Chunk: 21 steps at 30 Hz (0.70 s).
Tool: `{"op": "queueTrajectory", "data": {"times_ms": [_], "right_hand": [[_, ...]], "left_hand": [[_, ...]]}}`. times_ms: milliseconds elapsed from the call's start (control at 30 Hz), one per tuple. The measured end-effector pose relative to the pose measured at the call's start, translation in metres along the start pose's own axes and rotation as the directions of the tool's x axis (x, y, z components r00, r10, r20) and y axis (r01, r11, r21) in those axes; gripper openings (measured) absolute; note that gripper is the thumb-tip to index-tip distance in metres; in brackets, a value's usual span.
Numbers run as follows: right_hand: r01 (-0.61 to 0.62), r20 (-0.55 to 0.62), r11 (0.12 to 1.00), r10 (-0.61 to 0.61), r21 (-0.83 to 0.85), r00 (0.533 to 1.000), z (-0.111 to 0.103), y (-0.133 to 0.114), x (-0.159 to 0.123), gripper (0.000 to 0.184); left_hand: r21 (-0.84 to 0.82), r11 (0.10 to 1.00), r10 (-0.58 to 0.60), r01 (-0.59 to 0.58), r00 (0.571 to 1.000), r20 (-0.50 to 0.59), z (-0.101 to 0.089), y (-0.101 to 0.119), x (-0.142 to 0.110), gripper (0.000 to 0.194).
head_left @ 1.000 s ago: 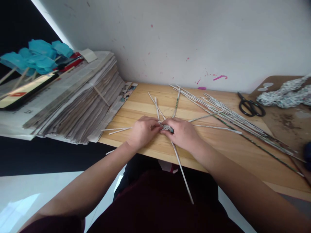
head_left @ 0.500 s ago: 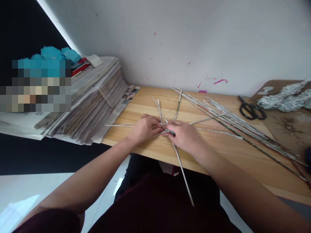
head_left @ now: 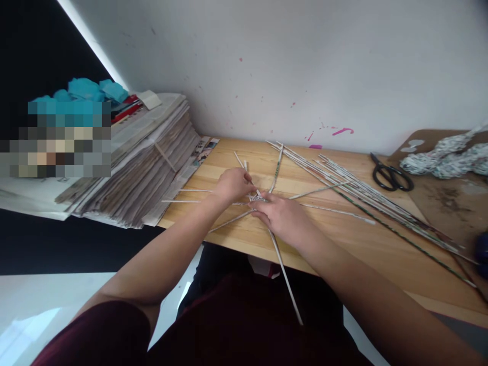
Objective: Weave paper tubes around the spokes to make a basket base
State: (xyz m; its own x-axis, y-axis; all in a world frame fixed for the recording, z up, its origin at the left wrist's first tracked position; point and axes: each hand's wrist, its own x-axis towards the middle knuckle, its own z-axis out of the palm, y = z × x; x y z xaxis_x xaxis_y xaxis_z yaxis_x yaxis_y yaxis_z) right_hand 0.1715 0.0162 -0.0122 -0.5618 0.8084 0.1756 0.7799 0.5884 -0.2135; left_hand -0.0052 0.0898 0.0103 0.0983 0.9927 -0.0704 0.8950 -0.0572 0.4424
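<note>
Thin rolled-paper sticks fan out like spokes from a small woven centre (head_left: pixel 258 198) on the wooden table. My right hand (head_left: pixel 282 216) is closed over the right side of this centre, thumb and fingers pressing it. Just above and to the left, my left hand (head_left: pixel 233 184) pinches one paper stick near the centre. A pale spoke (head_left: pixel 284 274) runs down past the table edge toward my lap, and a greenish spoke (head_left: pixel 277 168) points to the wall. My fingers partly hide the weave.
Loose paper sticks (head_left: pixel 358 195) lie across the right of the table (head_left: pixel 328 249). Black scissors (head_left: pixel 391 175) lie behind them, beside a brown board (head_left: pixel 438 203) bearing a twisted bundle of paper (head_left: pixel 442 156). A tall newspaper stack (head_left: pixel 152 157) stands left, against the wall.
My left hand has lifted slightly up and away from the centre, with a stick between its fingers. Spokes on the left show more. My right hand stays on the weave.
</note>
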Motion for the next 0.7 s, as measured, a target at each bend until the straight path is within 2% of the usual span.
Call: {"op": "queueTrajectory", "data": {"times_ms": [100,200,267,367,467,567,633,700], "right_hand": [[0.009,-0.003,1.0,-0.009,0.01,1.0,-0.001,-0.001,0.0,0.031],[0.008,0.001,1.0,-0.008,0.01,1.0,0.0,0.0,0.0,0.031],[0.003,0.0,1.0,-0.003,0.002,1.0,0.0,0.0,0.0,0.03],[0.001,-0.004,1.0,-0.002,-0.005,1.0,0.0,-0.001,0.0,0.03],[0.004,-0.003,1.0,-0.004,0.013,1.0,-0.001,-0.001,0.0,0.03],[-0.005,0.009,1.0,0.005,0.009,1.0,-0.002,-0.002,0.0,0.029],[-0.012,0.01,1.0,0.012,-0.008,1.0,-0.002,-0.004,0.0,0.03],[-0.017,0.006,1.0,0.017,-0.024,1.0,-0.003,-0.005,0.0,0.031]], "left_hand": [[0.087,0.996,0.006,-0.005,1.0,-0.01,-0.001,0.003,-0.001,0.017],[0.04,0.999,0.006,-0.006,1.0,-0.003,-0.001,0.0,-0.004,0.014],[-0.042,0.999,0.015,-0.016,0.999,-0.042,0.001,-0.004,-0.006,0.009],[-0.17,0.985,0.026,-0.04,0.996,-0.084,0.005,-0.008,-0.008,0.013],[-0.364,0.931,-0.025,0.015,0.999,-0.025,0.009,-0.012,-0.01,0.015],[-0.581,0.804,-0.095,0.126,0.992,0.084,0.011,-0.014,-0.013,0.013],[-0.648,0.748,-0.093,0.142,0.99,0.109,0.011,-0.015,-0.016,0.011],[-0.646,0.757,-0.055,0.096,0.995,0.084,0.012,-0.015,-0.021,0.011]]}}
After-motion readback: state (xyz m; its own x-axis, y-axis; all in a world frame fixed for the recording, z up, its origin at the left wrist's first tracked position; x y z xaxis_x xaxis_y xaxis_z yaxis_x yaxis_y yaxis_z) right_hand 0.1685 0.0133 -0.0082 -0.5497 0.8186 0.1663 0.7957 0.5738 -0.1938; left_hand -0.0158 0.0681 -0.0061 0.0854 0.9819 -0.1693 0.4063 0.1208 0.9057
